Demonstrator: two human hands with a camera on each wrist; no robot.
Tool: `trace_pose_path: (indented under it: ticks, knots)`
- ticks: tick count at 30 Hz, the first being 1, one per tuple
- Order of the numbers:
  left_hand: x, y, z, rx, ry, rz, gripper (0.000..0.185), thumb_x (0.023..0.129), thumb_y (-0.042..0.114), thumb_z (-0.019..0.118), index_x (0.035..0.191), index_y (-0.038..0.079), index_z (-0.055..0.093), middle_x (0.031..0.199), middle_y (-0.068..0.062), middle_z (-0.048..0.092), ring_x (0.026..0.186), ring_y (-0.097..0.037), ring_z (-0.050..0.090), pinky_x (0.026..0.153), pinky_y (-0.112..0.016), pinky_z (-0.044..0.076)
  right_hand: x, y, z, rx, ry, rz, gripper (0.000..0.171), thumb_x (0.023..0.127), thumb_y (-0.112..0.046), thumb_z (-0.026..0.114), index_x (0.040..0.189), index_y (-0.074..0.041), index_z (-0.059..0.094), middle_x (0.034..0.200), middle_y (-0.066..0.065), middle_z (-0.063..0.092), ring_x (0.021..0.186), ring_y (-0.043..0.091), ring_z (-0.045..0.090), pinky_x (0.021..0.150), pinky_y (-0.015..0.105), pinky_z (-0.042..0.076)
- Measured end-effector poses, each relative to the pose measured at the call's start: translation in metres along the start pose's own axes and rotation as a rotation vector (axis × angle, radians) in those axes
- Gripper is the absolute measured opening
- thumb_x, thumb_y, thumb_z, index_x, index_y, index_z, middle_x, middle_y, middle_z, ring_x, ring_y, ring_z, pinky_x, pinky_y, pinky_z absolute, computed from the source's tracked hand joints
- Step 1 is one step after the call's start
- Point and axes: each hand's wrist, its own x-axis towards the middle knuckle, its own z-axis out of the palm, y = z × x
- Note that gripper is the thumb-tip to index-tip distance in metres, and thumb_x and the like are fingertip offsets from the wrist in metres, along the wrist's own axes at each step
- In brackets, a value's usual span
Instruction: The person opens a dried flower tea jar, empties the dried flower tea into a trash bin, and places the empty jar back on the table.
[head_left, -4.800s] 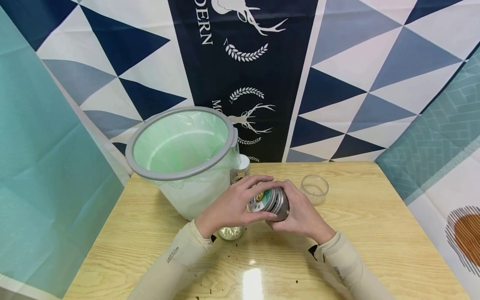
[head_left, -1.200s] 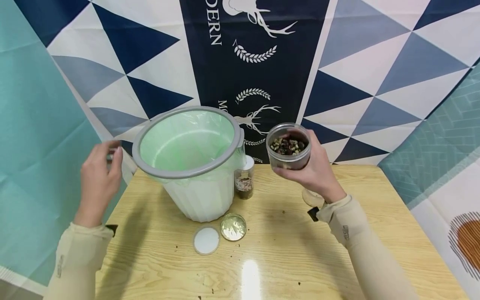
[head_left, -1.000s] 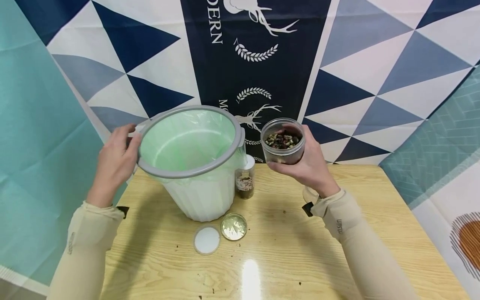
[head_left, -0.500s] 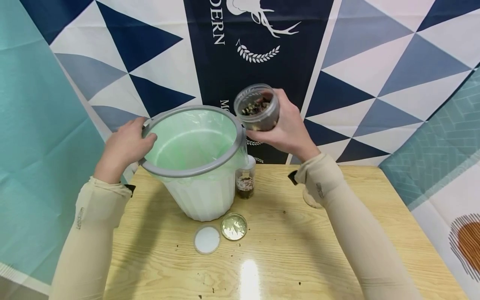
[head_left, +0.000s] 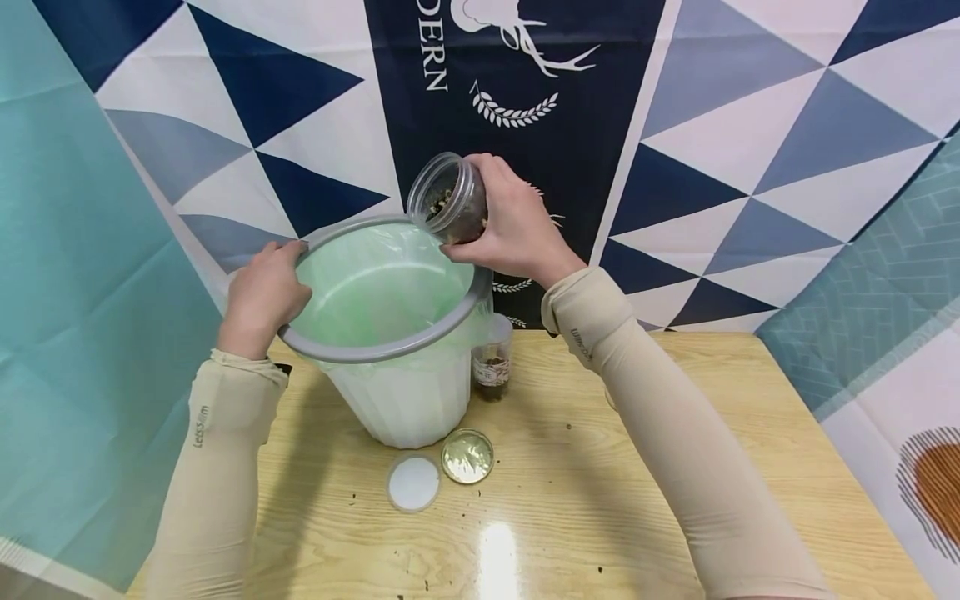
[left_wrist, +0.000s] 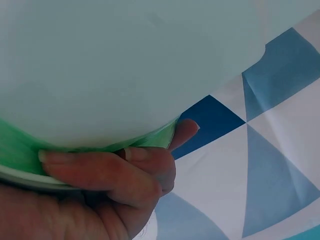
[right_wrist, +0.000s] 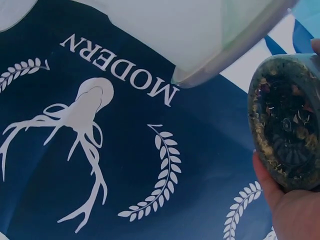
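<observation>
A white bin [head_left: 405,400] lined with a green bag [head_left: 375,283] stands on the wooden table [head_left: 675,433]. The left hand [head_left: 262,292] clamps its grey rim [head_left: 360,350] at nine o'clock. At one o'clock, the right hand [head_left: 510,221] grips a clear jar [head_left: 446,196] tilted mouth-down over the rim. Two lids [head_left: 438,468] lie at six o'clock.

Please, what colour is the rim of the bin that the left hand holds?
The rim is grey; the head view shows it best.

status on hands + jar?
Left hand grips bin rim. Right hand holds open jar tipped over the bin, contents still inside. Nothing blocking; two lids lie on the table.
</observation>
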Motion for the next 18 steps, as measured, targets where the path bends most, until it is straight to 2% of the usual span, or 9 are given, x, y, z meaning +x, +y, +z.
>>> trace_pose_path:
  ticks: [14,18]
  knots:
    - [0.002,-0.001,0.001,-0.002,0.019,-0.02,0.069,0.085,-0.001,0.049,0.154,0.001,0.044,0.144,-0.034,0.047,0.11,-0.051,0.054,0.089,-0.065,0.048,0.012,-0.005,0.007,-0.128,-0.046,-0.026,0.093,0.069,-0.03,0.091,0.146,-0.005,0.045,0.13,0.013,0.056,0.117,0.028,0.055,0.107,0.041,0.048]
    - [0.002,0.0,0.001,-0.004,0.021,-0.028,0.07,0.085,-0.002,0.049,0.154,0.001,0.044,0.144,-0.033,0.048,0.111,-0.05,0.054,0.088,-0.064,0.048,0.016,-0.009,0.009,-0.193,-0.053,-0.063,0.091,0.069,-0.029,0.089,0.146,-0.006,0.046,0.128,0.013,0.056,0.116,0.029,0.054,0.106,0.042,0.048]
